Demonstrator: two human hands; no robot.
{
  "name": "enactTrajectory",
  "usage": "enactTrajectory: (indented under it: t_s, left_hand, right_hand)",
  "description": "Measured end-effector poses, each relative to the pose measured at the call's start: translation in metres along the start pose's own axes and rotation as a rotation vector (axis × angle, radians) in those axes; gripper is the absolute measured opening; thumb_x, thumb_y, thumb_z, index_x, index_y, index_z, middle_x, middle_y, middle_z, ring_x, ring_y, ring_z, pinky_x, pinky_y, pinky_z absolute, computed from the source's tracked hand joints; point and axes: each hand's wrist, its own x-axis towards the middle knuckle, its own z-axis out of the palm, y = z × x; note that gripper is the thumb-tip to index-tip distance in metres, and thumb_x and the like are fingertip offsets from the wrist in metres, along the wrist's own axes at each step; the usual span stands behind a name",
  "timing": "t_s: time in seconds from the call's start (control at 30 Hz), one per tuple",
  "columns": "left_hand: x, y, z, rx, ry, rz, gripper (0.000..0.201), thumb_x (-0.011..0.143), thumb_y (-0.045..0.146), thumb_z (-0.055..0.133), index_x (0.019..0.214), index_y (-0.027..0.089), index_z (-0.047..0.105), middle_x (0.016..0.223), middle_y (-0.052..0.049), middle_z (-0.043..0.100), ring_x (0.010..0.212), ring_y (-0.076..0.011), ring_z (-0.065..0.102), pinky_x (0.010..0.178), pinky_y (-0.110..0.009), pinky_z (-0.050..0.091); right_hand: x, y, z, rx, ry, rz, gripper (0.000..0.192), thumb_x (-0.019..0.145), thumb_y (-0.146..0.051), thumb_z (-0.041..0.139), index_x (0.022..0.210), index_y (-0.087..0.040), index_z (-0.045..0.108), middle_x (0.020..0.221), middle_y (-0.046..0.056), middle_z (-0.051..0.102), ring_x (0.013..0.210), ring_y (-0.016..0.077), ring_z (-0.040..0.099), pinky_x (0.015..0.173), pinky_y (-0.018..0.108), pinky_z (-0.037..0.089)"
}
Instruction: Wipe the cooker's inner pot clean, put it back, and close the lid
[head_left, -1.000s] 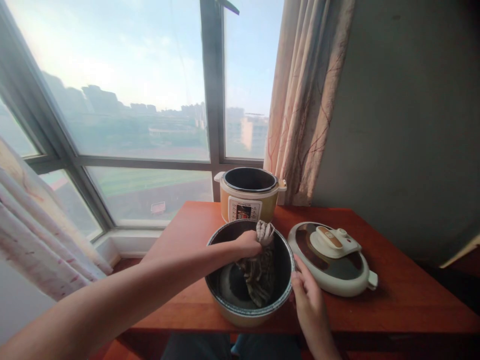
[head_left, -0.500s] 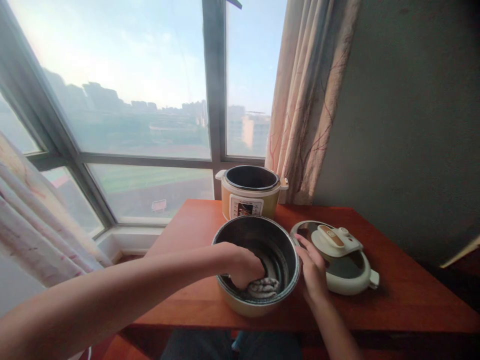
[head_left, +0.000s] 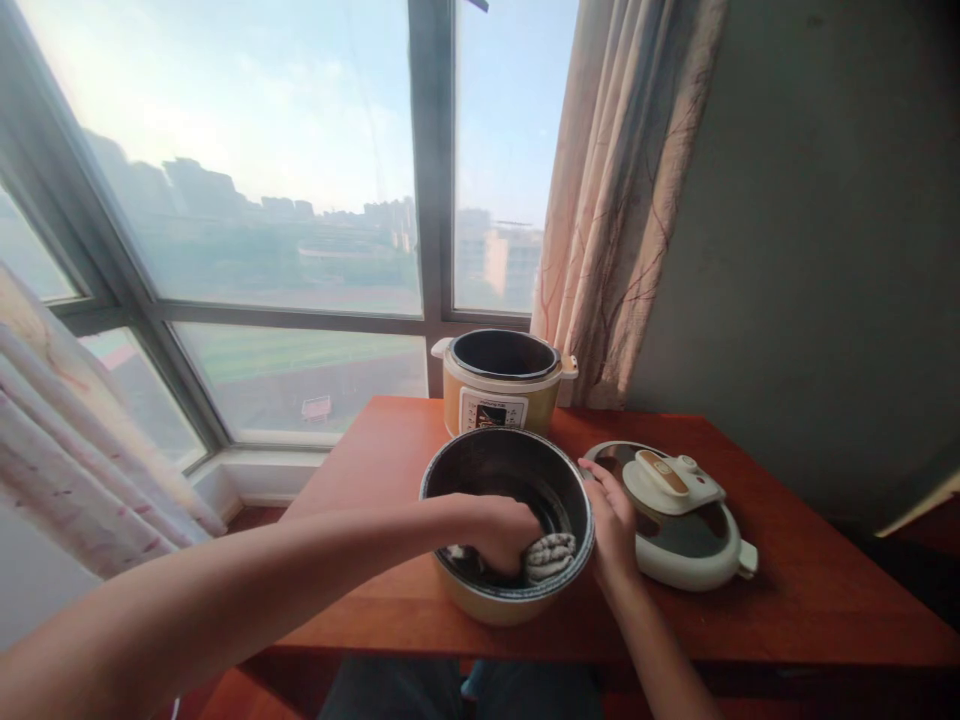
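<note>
The inner pot (head_left: 507, 530) stands near the front edge of the red-brown table (head_left: 787, 600), and everything else is best placed from it. Inside it, against the near wall, the left hand (head_left: 501, 530) is clenched around a bunched grey cloth (head_left: 550, 557) and presses it into the dark lining — the cloth bulges out just to the right of the knuckles. The left forearm crosses the pot's near-left rim. On the pot's right side the right hand (head_left: 611, 520) is wrapped over the rim, fingers on the outer wall and edge, grasping the pot.

Just beside the pot to the right — right behind that hand — lies the cooker lid (head_left: 675, 520), flat on the table with its cream handle facing up. Directly behind the pot, close to it, stands the cooker base (head_left: 504, 385), open at the top, its control panel turned toward the pot.

Behind and right of the base hangs a patterned curtain (head_left: 622, 200); behind and left of it, a large window (head_left: 247, 200) shows hazy buildings and sky.
</note>
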Motion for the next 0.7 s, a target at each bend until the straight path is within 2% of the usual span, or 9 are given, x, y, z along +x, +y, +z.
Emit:
enactTrajectory:
  t_s: [0.07, 0.13, 0.27, 0.33, 0.4, 0.47, 0.57, 0.63, 0.7]
  left_hand:
    - [0.006, 0.004, -0.001, -0.026, 0.011, -0.050, 0.032, 0.066, 0.020, 0.066, 0.095, 0.011, 0.076, 0.092, -0.018, 0.076, 0.080, -0.0296, 0.071, 0.064, -0.032, 0.055]
    - [0.012, 0.005, 0.000, -0.145, 0.060, -0.147, 0.032, 0.064, 0.018, 0.065, 0.094, 0.012, 0.075, 0.091, -0.015, 0.076, 0.081, -0.0277, 0.071, 0.063, -0.029, 0.054]
    - [0.025, -0.003, 0.004, -0.605, 0.271, -0.352, 0.030, 0.066, 0.016, 0.065, 0.094, 0.012, 0.073, 0.088, -0.008, 0.075, 0.079, -0.0212, 0.070, 0.058, -0.021, 0.051]
    - [0.030, -0.009, 0.003, -0.733, 0.357, -0.411, 0.034, 0.073, 0.017, 0.060, 0.104, 0.010, 0.070, 0.097, -0.009, 0.074, 0.080, -0.0195, 0.070, 0.056, -0.018, 0.051]
    - [0.034, -0.015, 0.001, -0.750, 0.397, -0.440, 0.038, 0.080, 0.018, 0.053, 0.116, 0.007, 0.064, 0.107, -0.013, 0.072, 0.083, -0.0193, 0.070, 0.057, -0.018, 0.051]
    - [0.038, -0.019, -0.001, -0.749, 0.420, -0.436, 0.040, 0.082, 0.017, 0.051, 0.119, 0.006, 0.061, 0.111, -0.015, 0.070, 0.088, -0.0197, 0.070, 0.061, -0.019, 0.053]
    - [0.040, -0.019, -0.001, -0.721, 0.397, -0.371, 0.038, 0.074, 0.011, 0.059, 0.111, 0.010, 0.067, 0.106, -0.010, 0.073, 0.091, -0.0200, 0.069, 0.070, -0.021, 0.054]
    - [0.037, -0.018, 0.002, -0.659, 0.339, -0.275, 0.036, 0.068, 0.008, 0.063, 0.102, 0.013, 0.071, 0.095, -0.006, 0.074, 0.087, -0.0197, 0.068, 0.073, -0.023, 0.054]
    - [0.029, -0.017, 0.002, -0.521, 0.215, -0.125, 0.034, 0.065, 0.006, 0.064, 0.097, 0.015, 0.072, 0.086, -0.003, 0.073, 0.079, -0.0186, 0.066, 0.070, -0.025, 0.053]
  right_hand:
    - [0.001, 0.002, -0.001, -0.012, -0.002, -0.007, 0.052, 0.075, -0.043, 0.069, 0.119, -0.016, 0.063, 0.065, -0.003, 0.064, 0.053, 0.0143, 0.052, 0.054, 0.026, 0.040]
    - [0.002, 0.002, -0.002, -0.029, -0.009, -0.013, 0.053, 0.076, -0.045, 0.068, 0.119, -0.015, 0.063, 0.069, 0.000, 0.067, 0.057, 0.0161, 0.056, 0.056, 0.027, 0.042]
    - [0.001, 0.000, -0.003, -0.038, -0.004, -0.025, 0.053, 0.074, -0.048, 0.070, 0.116, -0.015, 0.065, 0.084, 0.005, 0.072, 0.074, 0.0217, 0.065, 0.067, 0.031, 0.049]
    - [0.000, 0.000, -0.003, -0.027, -0.006, -0.020, 0.053, 0.074, -0.049, 0.071, 0.116, -0.016, 0.065, 0.089, 0.006, 0.073, 0.079, 0.0227, 0.066, 0.070, 0.032, 0.049]
    - [-0.001, 0.001, -0.005, -0.031, -0.016, -0.016, 0.055, 0.076, -0.050, 0.070, 0.118, -0.016, 0.064, 0.092, 0.006, 0.073, 0.078, 0.0221, 0.065, 0.069, 0.031, 0.049]
    - [0.000, 0.002, -0.006, -0.049, -0.021, -0.016, 0.055, 0.077, -0.051, 0.069, 0.119, -0.016, 0.063, 0.093, 0.006, 0.073, 0.078, 0.0215, 0.065, 0.068, 0.030, 0.048]
    - [0.004, 0.001, -0.007, -0.058, -0.038, -0.030, 0.055, 0.076, -0.051, 0.070, 0.118, -0.017, 0.064, 0.096, 0.007, 0.073, 0.081, 0.0217, 0.065, 0.071, 0.031, 0.048]
    - [0.008, -0.001, -0.006, -0.038, -0.062, -0.027, 0.056, 0.074, -0.050, 0.072, 0.119, -0.017, 0.063, 0.095, 0.006, 0.073, 0.082, 0.0218, 0.065, 0.072, 0.030, 0.048]
    - [0.013, -0.004, -0.005, -0.006, -0.080, 0.001, 0.058, 0.073, -0.049, 0.074, 0.120, -0.018, 0.062, 0.090, 0.005, 0.073, 0.077, 0.0210, 0.065, 0.068, 0.029, 0.048]
